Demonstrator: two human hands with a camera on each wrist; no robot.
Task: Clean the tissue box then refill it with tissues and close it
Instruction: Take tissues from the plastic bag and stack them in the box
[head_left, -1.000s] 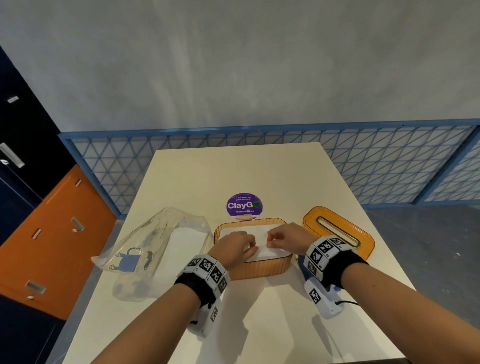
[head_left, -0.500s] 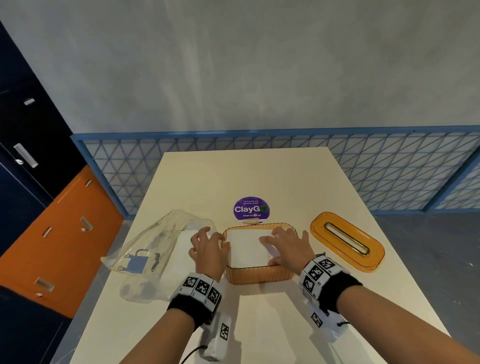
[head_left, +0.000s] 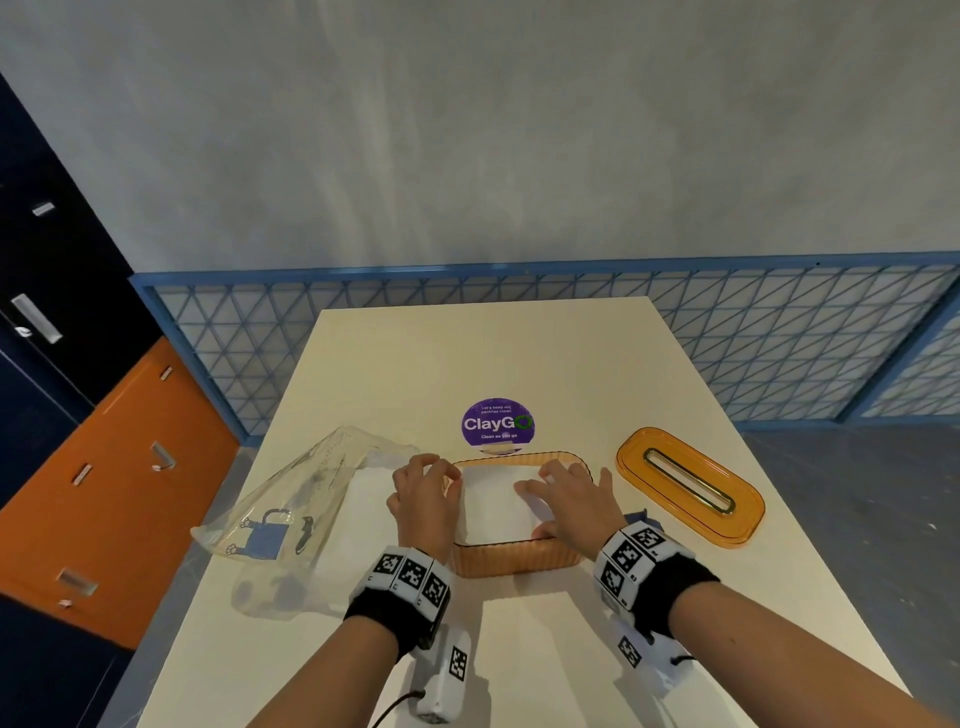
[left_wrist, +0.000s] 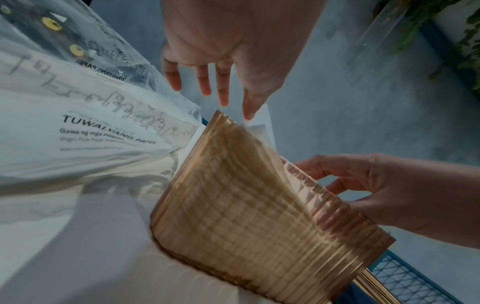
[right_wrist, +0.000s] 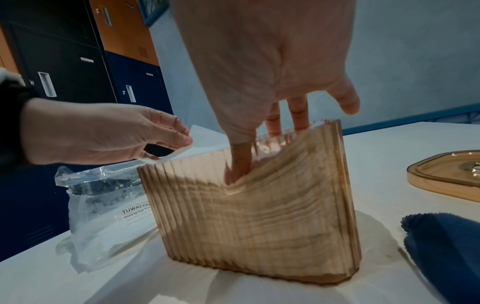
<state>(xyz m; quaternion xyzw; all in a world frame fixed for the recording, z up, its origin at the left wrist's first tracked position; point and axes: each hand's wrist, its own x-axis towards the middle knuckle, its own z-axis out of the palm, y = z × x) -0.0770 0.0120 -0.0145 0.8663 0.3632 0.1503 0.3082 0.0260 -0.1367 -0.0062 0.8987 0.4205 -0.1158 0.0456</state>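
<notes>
At the lower middle of the head view, an amber ribbed tissue box (head_left: 514, 558) stands open on the cream table (head_left: 483, 358), with a white stack of tissues (head_left: 496, 501) inside it. The right hand (head_left: 569, 501) lies over the right part of the stack with its fingers spread and nearly straight; in the right wrist view its thumb reaches down inside the box and presses the tissues, which dip under it — it grips nothing. The left hand (head_left: 423, 499) sits at the left rim of the box, fingers loosely bent; in the right wrist view its fingertips (right_wrist: 182, 135) touch a raised corner of the top tissue, though whether they pinch it or merely rest on it I cannot tell. Left of the box lies a clear plastic tissue pack (head_left: 291, 509), printed with small blue and black figures, still partly filled with white paper. To the right, apart from the box, the amber lid (head_left: 691, 486) lies flat, slot upward. Just beside the right wrist a dark blue cloth (right_wrist: 446, 251) rests on the table, and a round purple sticker (head_left: 497, 423) sits above the box.
</notes>
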